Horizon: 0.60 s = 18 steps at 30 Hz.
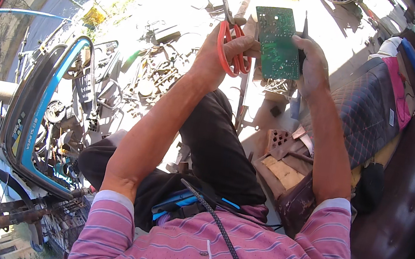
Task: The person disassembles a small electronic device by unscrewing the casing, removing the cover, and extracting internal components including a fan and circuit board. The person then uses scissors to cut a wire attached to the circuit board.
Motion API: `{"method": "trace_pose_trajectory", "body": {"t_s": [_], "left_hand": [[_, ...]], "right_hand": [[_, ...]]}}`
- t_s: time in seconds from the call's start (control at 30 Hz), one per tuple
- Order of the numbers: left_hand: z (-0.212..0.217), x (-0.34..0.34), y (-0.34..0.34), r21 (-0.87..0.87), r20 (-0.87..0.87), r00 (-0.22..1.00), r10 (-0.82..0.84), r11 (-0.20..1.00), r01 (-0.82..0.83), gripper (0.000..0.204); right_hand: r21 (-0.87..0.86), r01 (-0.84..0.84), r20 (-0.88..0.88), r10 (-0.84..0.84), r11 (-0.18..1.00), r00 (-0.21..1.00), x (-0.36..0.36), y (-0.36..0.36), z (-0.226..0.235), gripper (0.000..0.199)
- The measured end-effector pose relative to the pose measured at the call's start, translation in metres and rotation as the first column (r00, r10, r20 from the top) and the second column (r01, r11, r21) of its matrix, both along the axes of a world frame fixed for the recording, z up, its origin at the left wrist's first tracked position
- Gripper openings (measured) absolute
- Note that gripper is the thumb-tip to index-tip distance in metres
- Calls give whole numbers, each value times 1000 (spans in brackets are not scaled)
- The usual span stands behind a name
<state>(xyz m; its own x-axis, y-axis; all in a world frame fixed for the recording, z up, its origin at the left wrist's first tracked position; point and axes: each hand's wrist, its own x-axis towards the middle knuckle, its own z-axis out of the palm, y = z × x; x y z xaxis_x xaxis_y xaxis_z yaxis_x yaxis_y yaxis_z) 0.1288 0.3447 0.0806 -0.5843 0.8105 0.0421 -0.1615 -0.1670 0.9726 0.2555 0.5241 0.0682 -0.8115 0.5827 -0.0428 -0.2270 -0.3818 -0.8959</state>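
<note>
My left hand [210,59] is closed on a pair of scissors with red handles [220,47], whose blades point up and away from me. The tips of its fingers reach the left edge of a green circuit board [276,47]. My right hand [314,67] grips that board by its right edge, the thumb on the near face. Held upright, the board shows its soldered side with small bright dots. A thin dark pointed piece [305,24] sticks up beside the right thumb; its kind is unclear.
Blue-and-black vehicle trim [42,113] stands at the left. Metal scrap [151,77] lies scattered on the sunlit ground. To the right are a quilted dark cover [364,111], pink cloth [398,97] and a brown padded seat [396,207]. A perforated brick [278,139] sits near my right knee.
</note>
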Motion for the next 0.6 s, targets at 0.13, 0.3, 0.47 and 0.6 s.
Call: {"method": "trace_pose_trajectory", "body": {"t_s": [0.13, 0.3, 0.47, 0.6], "left_hand": [[-2, 5, -3, 2, 61, 998, 11, 1000, -12, 58], [2, 1, -16, 269, 271, 958, -91, 963, 15, 39], [14, -25, -54, 242, 299, 954, 33, 964, -109, 31], [9, -49, -115, 215, 280, 944, 174, 947, -239, 38]], "right_hand": [[102, -53, -20, 56, 993, 998, 0, -15, 1, 34], [208, -141, -48, 155, 968, 987, 4, -27, 11, 36], [277, -127, -50, 146, 952, 988, 4, -21, 20, 40], [23, -130, -94, 132, 991, 987, 15, -4, -6, 36]]}}
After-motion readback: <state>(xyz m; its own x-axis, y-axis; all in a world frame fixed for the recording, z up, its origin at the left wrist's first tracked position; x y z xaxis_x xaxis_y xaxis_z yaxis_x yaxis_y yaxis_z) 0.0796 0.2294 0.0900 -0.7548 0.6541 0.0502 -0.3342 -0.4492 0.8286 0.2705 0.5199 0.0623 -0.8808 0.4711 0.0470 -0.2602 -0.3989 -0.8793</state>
